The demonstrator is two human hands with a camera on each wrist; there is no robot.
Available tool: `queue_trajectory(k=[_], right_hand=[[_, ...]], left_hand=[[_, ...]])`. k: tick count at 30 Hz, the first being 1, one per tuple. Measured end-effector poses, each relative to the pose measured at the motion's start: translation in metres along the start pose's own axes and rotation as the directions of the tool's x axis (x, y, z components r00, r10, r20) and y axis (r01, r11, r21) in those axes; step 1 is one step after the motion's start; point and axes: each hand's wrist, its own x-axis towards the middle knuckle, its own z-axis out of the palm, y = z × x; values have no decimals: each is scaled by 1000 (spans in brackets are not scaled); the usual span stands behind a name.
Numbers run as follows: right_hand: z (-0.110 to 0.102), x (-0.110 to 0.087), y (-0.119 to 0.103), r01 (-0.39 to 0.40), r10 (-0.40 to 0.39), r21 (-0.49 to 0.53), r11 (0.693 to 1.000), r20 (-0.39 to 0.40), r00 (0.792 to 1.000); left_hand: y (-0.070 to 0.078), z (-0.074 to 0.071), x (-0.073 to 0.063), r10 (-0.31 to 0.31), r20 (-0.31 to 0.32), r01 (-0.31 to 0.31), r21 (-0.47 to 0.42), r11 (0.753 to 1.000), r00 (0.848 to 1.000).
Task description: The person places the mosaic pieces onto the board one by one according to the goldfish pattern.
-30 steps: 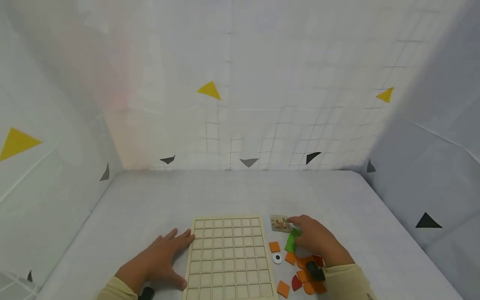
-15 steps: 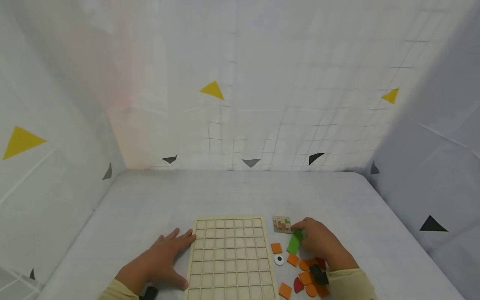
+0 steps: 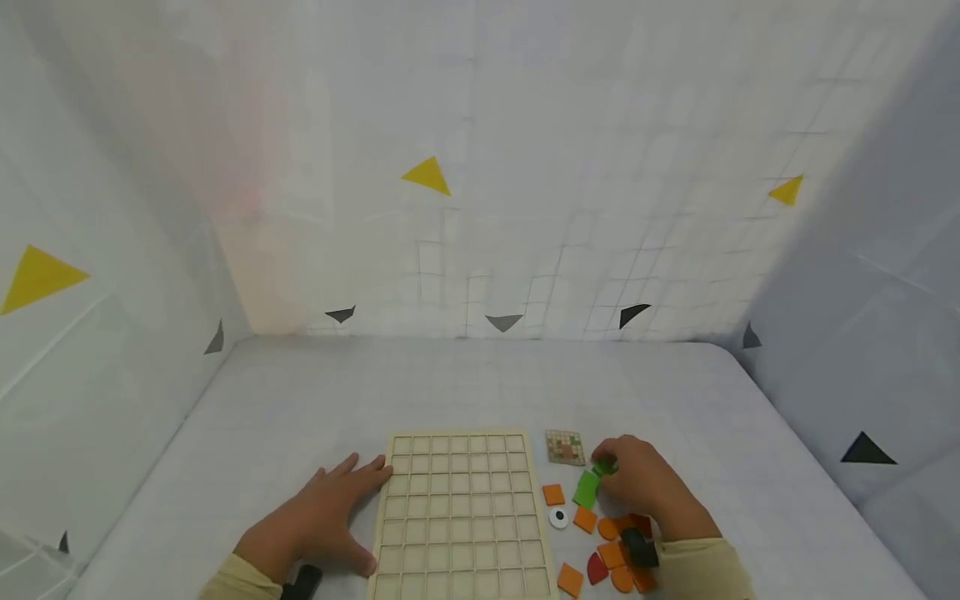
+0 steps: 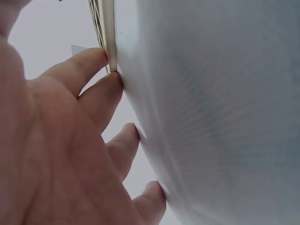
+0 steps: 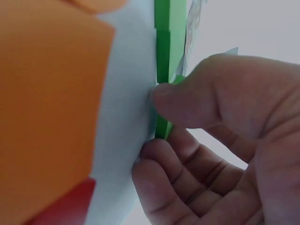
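A pale wooden grid board [image 3: 459, 504] lies at the front of the table. My left hand [image 3: 315, 521] rests at its left edge with fingers spread; in the left wrist view two fingertips touch the board's side [image 4: 108, 35] and the others meet the white table. Right of the board, my right hand [image 3: 641, 483] pinches a green tile [image 3: 604, 467] between thumb and fingers, close to the table. The right wrist view has this tile [image 5: 161, 130] partly hidden by the thumb. Other green pieces [image 3: 586, 489] lie just beside it.
A small patterned grid card [image 3: 565, 447] sits behind the green pieces. Several orange tiles [image 3: 570, 580], a red quarter-round piece [image 3: 597, 569] and a white disc with a black dot [image 3: 558, 517] are scattered right of the board. White sheeting with yellow triangles [image 3: 429, 176] encloses the table.
My right hand has drawn slightly right, away from the card, its fingers curling round the green tile and parting it from the other green piece. My left hand stays at the board's edge.
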Motion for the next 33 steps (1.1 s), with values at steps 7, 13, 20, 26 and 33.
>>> queue_trajectory(k=[7,13,20,26,33], right_hand=[[-4,-1,5,19,-18,22,1000,-39,999],[-3,-3,4,10,-10,14,1000,-9,1000],[-1,-3,10,42,-43,31,999,13,999],[3,0,9,73,-73,9,997,-5,997],[0,4,2,78,-78,-18,997,-28,997]], left_hand=[[6,-3,5,19,7,-19,-7,1000,1000],[6,-2,5,10,8,-10,-14,1000,1000],[4,1,4,0,8,0,-15,1000,1000],[3,0,1,-15,4,15,-20,1000,1000],[-2,1,2,-2,-9,2,-14,1000,1000]])
